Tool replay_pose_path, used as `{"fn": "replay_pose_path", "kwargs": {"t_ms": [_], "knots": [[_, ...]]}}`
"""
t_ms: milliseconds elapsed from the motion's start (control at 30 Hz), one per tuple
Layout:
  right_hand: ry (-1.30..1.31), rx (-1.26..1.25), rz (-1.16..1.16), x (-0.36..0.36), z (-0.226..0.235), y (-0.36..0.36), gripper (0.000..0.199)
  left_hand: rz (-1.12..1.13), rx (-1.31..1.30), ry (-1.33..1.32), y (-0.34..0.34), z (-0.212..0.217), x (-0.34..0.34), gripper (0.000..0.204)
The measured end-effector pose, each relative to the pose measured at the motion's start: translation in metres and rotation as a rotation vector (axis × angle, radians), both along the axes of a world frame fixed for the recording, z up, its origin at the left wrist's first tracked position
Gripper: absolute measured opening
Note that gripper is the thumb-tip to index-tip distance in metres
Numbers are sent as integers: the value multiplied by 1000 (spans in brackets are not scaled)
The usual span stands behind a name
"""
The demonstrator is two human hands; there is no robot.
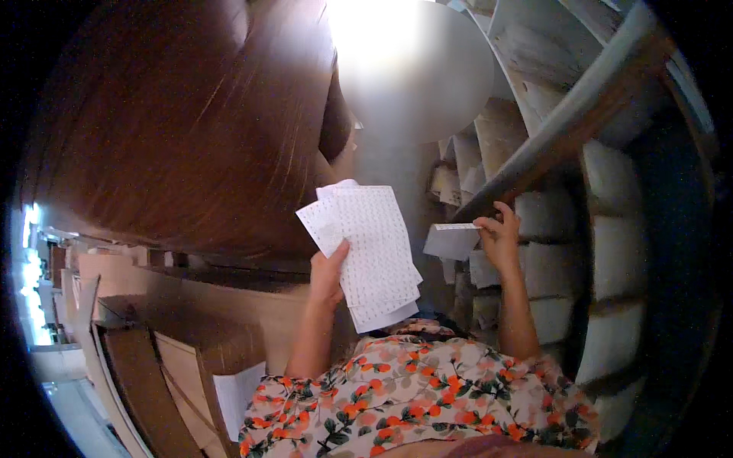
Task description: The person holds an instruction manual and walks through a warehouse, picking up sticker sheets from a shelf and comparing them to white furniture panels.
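My left hand point(328, 273) grips several printed paper sheets point(372, 240), fanned out a little in front of my body, with the thumb pressed on top. My right hand point(500, 235) pinches one corner of a small white piece of paper or card point(452, 240) between thumb and finger. That piece is tilted, and its upper edge catches the light. It hangs apart from the sheets, close to the shelving at my right.
Wooden shelving with pigeonholes point(500, 126) rises on the right, holding papers. Below it sit pale stacks or boxes point(618, 256). A large brown wrapped bulk point(183, 130) fills the left. Cardboard boxes point(214, 343) stand at the lower left. A blurred round grey shape point(427, 76) covers the top.
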State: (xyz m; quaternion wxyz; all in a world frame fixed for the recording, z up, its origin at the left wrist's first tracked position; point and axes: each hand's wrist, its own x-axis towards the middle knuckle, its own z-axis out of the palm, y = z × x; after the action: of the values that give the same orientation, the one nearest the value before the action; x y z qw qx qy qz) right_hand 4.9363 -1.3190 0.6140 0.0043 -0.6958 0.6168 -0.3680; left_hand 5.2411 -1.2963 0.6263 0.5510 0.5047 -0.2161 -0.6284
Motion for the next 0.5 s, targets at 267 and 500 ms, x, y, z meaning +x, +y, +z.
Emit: {"fn": "replay_pose_path", "kwargs": {"t_ms": [267, 500], "knots": [[-196, 228, 214, 14, -64, -74, 12, 30, 49, -311, 20, 46, -17, 30], [-72, 347, 88, 17, 9, -69, 12, 61, -55, -238, 17, 50, -26, 28]]}}
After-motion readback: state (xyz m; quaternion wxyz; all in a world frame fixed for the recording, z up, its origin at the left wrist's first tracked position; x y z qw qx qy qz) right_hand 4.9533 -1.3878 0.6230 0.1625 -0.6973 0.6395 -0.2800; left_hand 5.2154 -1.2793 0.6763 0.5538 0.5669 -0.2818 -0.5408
